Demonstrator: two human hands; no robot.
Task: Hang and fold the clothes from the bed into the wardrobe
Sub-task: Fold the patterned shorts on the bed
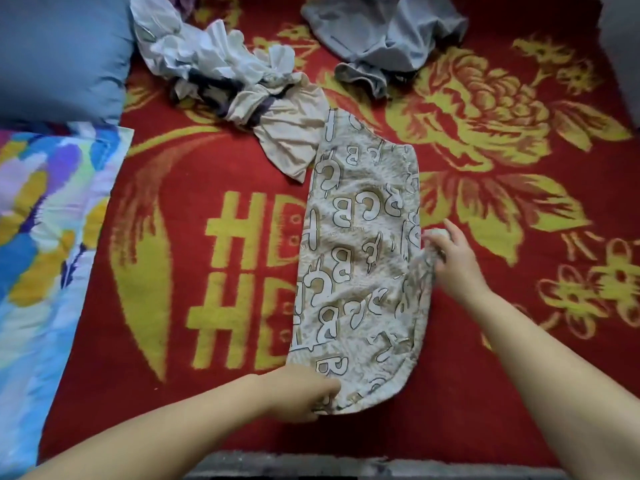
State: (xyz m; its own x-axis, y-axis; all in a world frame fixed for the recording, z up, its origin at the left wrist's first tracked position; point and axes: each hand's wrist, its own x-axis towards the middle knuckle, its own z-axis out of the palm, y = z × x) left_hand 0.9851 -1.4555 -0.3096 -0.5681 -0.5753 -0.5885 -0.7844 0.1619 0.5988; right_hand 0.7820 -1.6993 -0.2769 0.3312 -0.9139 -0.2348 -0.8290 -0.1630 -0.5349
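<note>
Both of your hands are on the beige cotton garment printed with outlined letters (360,258), which lies flat in a long narrow strip on the red and yellow flowered bed blanket (485,393), running from the bed's near edge toward its middle. Your left hand (301,393) pinches the garment's near end, fingers curled round the hem, most likely to anchor that end so the strip stays straight. Your right hand (453,258) grips a bunched bit of the cloth at the garment's right side, about halfway along, where the fabric is puckered; that looks like tucking or smoothing the edge so the lengthwise fold stays even. By the narrow shape, the garment seems already folded along its length, and the crosswise fold is probably next.

Further up the bed, the crumpled white and tan garment with dark patches (239,84) touches the printed garment's far end, and the rumpled grey-blue garment (381,32) lies near the far edge, apart from it. Both are not yet folded. A blue pillow (59,53) sits at the far left corner, with a bright multicoloured patterned sheet (45,220) along the left edge. No wardrobe is in view.
</note>
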